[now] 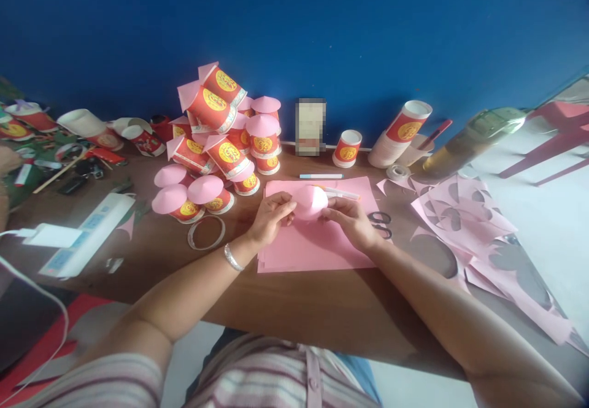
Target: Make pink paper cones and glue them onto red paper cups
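Between my two hands is a small pink paper cone [309, 203], held above a stack of pink paper sheets [317, 248]. My left hand [275, 216] pinches its left edge, thumb on top. On the other side, the fingers and thumb of my right hand [351, 219] close on the right edge. Just behind the cone a marker with an orange end [343, 194] lies on the sheets, partly covered. Black scissors handles [380, 225] show beside my right hand; the blades are hidden.
Red paper cups with pink cone tops [225, 153] are piled at the back left. A lone cup [347, 149], stacked cups [405, 129], tape [398, 172] and a bottle [473, 141] stand behind. Paper scraps [488, 230] cover the right; a power strip [89, 236] lies left.
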The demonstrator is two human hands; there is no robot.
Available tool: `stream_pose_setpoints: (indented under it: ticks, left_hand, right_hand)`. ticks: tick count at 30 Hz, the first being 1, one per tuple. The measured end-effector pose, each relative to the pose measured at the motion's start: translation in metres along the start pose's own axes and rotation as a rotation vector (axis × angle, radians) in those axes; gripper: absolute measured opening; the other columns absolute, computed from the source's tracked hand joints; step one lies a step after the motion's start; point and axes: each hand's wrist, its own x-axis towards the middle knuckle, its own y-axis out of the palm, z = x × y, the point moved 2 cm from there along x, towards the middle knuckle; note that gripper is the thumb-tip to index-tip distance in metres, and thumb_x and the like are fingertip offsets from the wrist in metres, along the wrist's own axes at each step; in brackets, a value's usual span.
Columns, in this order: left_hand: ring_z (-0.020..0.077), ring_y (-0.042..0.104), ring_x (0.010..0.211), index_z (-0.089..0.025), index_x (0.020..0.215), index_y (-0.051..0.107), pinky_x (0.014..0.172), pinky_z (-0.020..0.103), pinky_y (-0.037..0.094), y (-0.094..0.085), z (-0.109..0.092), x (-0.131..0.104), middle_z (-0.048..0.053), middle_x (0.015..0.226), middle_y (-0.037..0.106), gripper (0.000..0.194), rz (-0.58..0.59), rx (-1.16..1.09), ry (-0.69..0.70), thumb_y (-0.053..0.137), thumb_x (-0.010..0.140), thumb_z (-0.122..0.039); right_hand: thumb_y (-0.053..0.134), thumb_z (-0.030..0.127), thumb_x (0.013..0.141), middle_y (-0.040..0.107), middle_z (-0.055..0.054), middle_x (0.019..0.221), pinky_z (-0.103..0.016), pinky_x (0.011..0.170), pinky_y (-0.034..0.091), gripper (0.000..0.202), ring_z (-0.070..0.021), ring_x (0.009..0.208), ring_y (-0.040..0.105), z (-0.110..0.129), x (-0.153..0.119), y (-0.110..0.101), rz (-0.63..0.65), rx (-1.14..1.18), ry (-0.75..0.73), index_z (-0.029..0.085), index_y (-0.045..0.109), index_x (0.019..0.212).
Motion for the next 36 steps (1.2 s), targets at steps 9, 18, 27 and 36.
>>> stream_pose_setpoints:
  ticks: [9,18,27,36]
  left_hand:
    - [0.0060,0.048,0.052,-0.017,0.076,0.059,0.049,0.018,0.036,-0.0024,0.0031,0.0028,-0.004,0.061,0.055,0.039,0.066,0.044,0.011,0.084,0.073,-0.047]
    - [0.0067,0.046,0.055,-0.017,0.076,0.059,0.053,0.021,0.035,-0.0015,0.0044,0.0001,-0.004,0.064,0.053,0.036,0.137,0.081,-0.010,0.082,0.077,-0.044]
    - [0.0063,0.040,0.055,-0.017,0.073,0.057,0.052,0.021,0.030,0.0008,0.0018,-0.0010,-0.004,0.063,0.046,0.039,0.125,0.087,-0.023,0.080,0.078,-0.047]
    - [0.0060,0.036,0.057,-0.016,0.077,0.062,0.054,0.021,0.027,0.0016,0.0018,-0.0027,-0.004,0.068,0.045,0.033,0.255,0.156,-0.081,0.079,0.080,-0.045]
  right_hand:
    - [0.077,0.045,0.083,0.072,-0.003,0.075,-0.031,0.074,0.052,0.028,-0.0170,0.073,0.064,0.0044,0.0008,-0.0030,0.022,-0.102,-0.054,0.018,0.075,0.078]
    - [0.075,0.051,0.085,0.072,-0.003,0.075,-0.031,0.075,0.052,0.033,-0.0171,0.074,0.064,0.0054,0.0015,-0.0032,-0.023,-0.149,-0.095,0.019,0.075,0.079]
    - [0.072,0.052,0.089,0.071,-0.003,0.076,-0.030,0.077,0.051,0.035,-0.0167,0.076,0.064,0.0016,0.0008,-0.0041,0.001,-0.127,-0.093,0.019,0.074,0.077]
    - [0.079,0.051,0.082,0.068,-0.002,0.078,-0.029,0.071,0.048,0.033,-0.0151,0.073,0.058,0.0021,-0.0007,-0.0030,-0.067,-0.060,-0.071,0.019,0.073,0.079]
